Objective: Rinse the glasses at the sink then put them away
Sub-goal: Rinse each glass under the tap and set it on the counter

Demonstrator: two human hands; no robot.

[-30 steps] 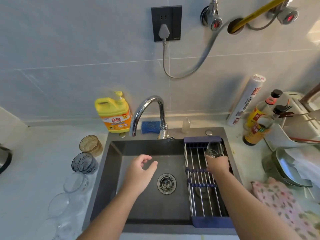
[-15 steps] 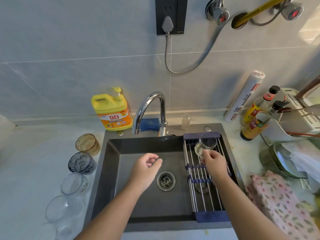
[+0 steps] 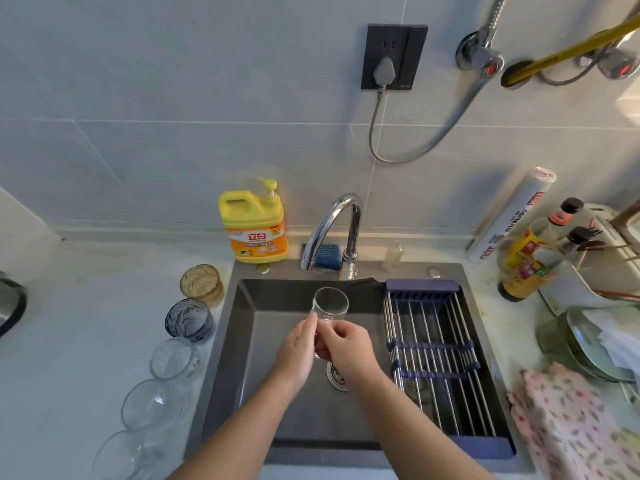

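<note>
both hands meet over the middle of the sink and hold one clear glass between them. the right hand wraps around the bottom part of the glass, and the left hand presses its fingers on the left side of it. the glass tips away from the person, with its open top pointing at the back wall of the sink, just below the tap. no water is coming out of the tap that i can see, so this glass looks like it is not rinsed yet. five more glasses wait on the counter along the left edge of the sink: an amber glass at the back, then a blue glass, then three clear glasses nearer the front. i cannot tell if those are washed or not. the drying rack over the right side of the sink has nothing on it. most of the job looks left to do. both arms reach forward from the bottom, bent in a little so the hands touch.
</note>
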